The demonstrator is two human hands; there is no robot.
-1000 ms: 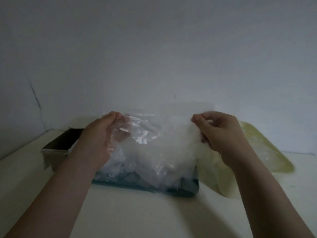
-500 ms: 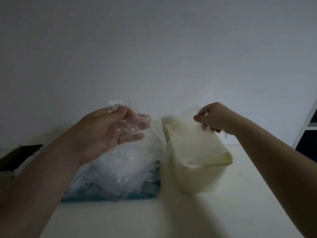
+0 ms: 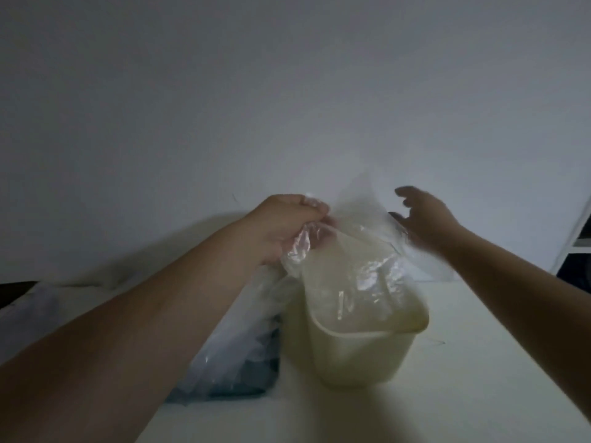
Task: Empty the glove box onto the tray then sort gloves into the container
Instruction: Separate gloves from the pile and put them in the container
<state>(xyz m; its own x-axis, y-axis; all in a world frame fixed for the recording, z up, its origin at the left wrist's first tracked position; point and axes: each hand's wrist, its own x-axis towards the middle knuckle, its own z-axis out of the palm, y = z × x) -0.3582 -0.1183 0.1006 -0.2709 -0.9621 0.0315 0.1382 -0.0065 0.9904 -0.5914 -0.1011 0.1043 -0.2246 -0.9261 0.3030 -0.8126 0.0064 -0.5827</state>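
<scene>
A pale yellow plastic container [image 3: 358,356] stands on the table at centre right. My left hand [image 3: 287,225] hovers above its left rim and grips a clear plastic glove [image 3: 319,247] that drapes down into the container. My right hand [image 3: 422,219] is over the far right rim with its fingers spread and relaxed, holding nothing; a thin clear sheet [image 3: 361,203] hangs in the air just left of it. Left of the container a heap of clear gloves [image 3: 236,343] lies on a dark tray [image 3: 252,388], partly hidden by my left forearm.
A dark box [image 3: 12,292] shows at the far left edge, against the wall. A white shelf frame [image 3: 579,238] stands at the far right. The pale tabletop [image 3: 447,394] stretches to the right and front of the container.
My left hand has carried a clear glove rightward from above the tray to over the container. My right hand has let go of its glove and opened its fingers. The view has shifted right.
</scene>
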